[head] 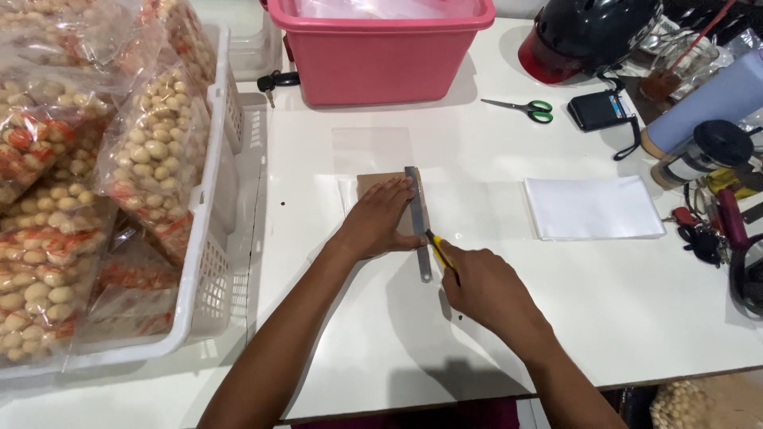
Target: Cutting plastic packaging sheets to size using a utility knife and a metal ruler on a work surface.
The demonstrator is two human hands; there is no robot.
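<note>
Head view is showing a cut in progress: the left hand (380, 218), fingers spread flat, is pressing a brown cardboard piece (378, 184) and steel ruler (419, 222) mid-table, while the right hand (485, 287), curled shut, is gripping a yellow knife (439, 253) at the ruler's lower edge; next, I judge, calls for steady pressure; glossy clear sheets (592, 206) are lying right, green-handled scissors (524, 107) beyond

Metal ruler (418, 224) lies on brown cardboard (373, 184); yellow cutter (439, 253) alongside.
</note>
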